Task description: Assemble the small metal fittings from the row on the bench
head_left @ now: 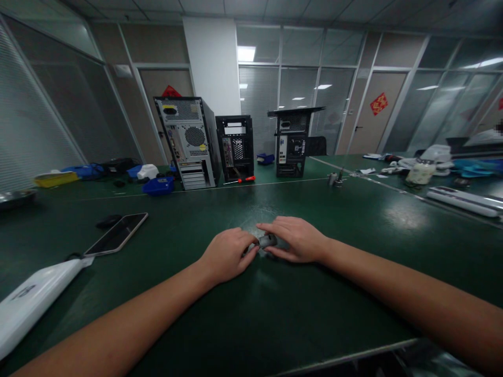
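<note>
Toward six o'clock from the view's middle, a small grey piece (269, 241) sits between the hands over the green table (220, 335); fingers cover much of it, so its shape is perhaps rounded. The right hand (293, 238) curls thumb and fingers around its three o'clock side. The left hand (231, 254) is narrow, thumb and forefinger drawn close at its nine o'clock end; I cannot tell whether they grip it. From there, a phone (118, 234) lies at nine o'clock, a white package (43, 296) near half past eight is cut off, and clutter (436, 159) at two o'clock is blurred.
</note>
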Demonstrator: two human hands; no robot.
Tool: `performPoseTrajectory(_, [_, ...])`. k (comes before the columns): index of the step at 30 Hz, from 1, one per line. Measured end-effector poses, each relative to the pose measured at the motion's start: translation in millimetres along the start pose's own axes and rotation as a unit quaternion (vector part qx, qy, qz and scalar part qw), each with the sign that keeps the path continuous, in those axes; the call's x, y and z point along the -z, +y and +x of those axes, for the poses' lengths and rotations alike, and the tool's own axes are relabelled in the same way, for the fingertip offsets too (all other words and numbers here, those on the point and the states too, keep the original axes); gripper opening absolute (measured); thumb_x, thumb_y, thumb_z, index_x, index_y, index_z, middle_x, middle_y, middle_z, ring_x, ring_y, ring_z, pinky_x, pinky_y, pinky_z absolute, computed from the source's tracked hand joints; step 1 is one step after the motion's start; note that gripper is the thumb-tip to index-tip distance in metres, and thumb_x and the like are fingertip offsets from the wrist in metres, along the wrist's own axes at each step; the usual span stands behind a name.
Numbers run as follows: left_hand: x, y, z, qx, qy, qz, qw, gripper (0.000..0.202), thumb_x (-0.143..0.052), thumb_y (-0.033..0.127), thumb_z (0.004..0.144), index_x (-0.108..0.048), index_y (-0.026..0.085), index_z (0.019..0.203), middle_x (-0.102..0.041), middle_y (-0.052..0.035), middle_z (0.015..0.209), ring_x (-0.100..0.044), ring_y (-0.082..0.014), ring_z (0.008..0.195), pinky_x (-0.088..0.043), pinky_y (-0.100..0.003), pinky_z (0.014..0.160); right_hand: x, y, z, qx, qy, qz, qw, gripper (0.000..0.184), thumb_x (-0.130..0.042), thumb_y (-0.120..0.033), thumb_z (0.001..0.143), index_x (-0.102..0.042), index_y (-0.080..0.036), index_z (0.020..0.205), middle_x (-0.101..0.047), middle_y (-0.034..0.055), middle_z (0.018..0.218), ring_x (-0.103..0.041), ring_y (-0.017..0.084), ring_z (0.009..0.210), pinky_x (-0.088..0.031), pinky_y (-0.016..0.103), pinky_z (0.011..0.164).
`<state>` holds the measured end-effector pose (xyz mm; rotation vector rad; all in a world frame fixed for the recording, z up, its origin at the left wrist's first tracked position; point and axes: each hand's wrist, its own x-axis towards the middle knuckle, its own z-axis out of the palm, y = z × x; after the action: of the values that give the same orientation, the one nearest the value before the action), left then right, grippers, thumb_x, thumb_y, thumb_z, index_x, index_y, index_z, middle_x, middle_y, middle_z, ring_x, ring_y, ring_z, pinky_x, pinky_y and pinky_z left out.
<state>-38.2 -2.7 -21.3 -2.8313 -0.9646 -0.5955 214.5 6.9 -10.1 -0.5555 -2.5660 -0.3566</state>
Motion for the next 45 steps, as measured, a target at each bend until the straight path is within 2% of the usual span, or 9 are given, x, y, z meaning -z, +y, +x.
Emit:
performPoseTrajectory(13, [2.5,1.8,2.9,-0.011,-0.013,0.011,1.000,0.014,-0.059,0.025,0.098,-0.070,0.017,0.102,-0.071,-0.0051,0.093,-0.062,-0.0216,0.084,-0.046,-0.033,0.073,-1.8,2.2,-1.3,-0.008,-0.007,-0.010,1.000,0.047,-0.053,-0.045,0.101,-0.060,-0.013,0.135,-0.069,0.0092,0.092,-0.060,0.019,0.082,-0.046,0.031,0.072])
performPoseTrajectory(24, [-2.2,-0.9,1.9,-0.021,0.004,0.022,1.000,0.009,-0.063,0.024,0.096,-0.068,0.017,0.097,-0.068,-0.0039,0.087,-0.060,-0.0205,0.081,-0.044,-0.032,0.070,-3.0,2.7,-1.3,0.010,-0.004,-0.006,1.000,0.045,-0.054,-0.045,0.100,-0.062,-0.013,0.131,-0.068,0.0089,0.092,-0.059,0.019,0.083,-0.047,0.031,0.072])
performPoseTrajectory(30, [-1.5,-1.9,1.0,-0.018,-0.004,0.031,0.999,0.011,-0.060,0.024,0.098,-0.069,0.017,0.096,-0.069,-0.0046,0.088,-0.060,-0.0209,0.081,-0.046,-0.033,0.072,-1.5,2.8,-0.8,0.032,-0.001,0.006,0.999,0.044,-0.058,-0.037,0.099,-0.058,-0.014,0.135,-0.067,0.0114,0.106,-0.061,0.021,0.094,-0.051,0.034,0.079])
performPoseTrajectory(37, [-3.1,-2.9,1.5,-0.016,-0.012,0.050,0.999,0.016,-0.057,0.026,0.100,-0.069,0.016,0.096,-0.070,-0.0057,0.088,-0.060,-0.0213,0.080,-0.046,-0.034,0.073,-1.9,3.7,-3.2,0.045,0.016,0.013,0.999,0.042,-0.058,-0.016,0.094,-0.059,-0.019,0.136,-0.065,0.0108,0.114,-0.062,0.021,0.102,-0.053,0.033,0.084])
performPoseTrajectory(41, [-2.5,-1.4,1.8,-0.015,-0.009,0.044,0.999,0.014,-0.058,0.025,0.099,-0.069,0.017,0.095,-0.071,-0.0054,0.089,-0.060,-0.0207,0.080,-0.046,-0.033,0.072,-0.6,3.2,-3.2,0.028,0.001,0.031,0.999,0.044,-0.060,-0.028,0.097,-0.057,-0.017,0.139,-0.067,0.0129,0.115,-0.063,0.021,0.101,-0.052,0.033,0.083])
performPoseTrajectory(45, [-1.4,0.2,2.5,-0.018,-0.011,0.026,0.999,0.012,-0.060,0.025,0.098,-0.070,0.017,0.098,-0.071,-0.0048,0.090,-0.061,-0.0207,0.082,-0.045,-0.032,0.071,-1.7,1.6,-2.9,-0.020,-0.002,0.030,0.999,0.044,-0.059,-0.044,0.099,-0.063,-0.015,0.132,-0.071,0.0093,0.095,-0.064,0.019,0.085,-0.050,0.032,0.077])
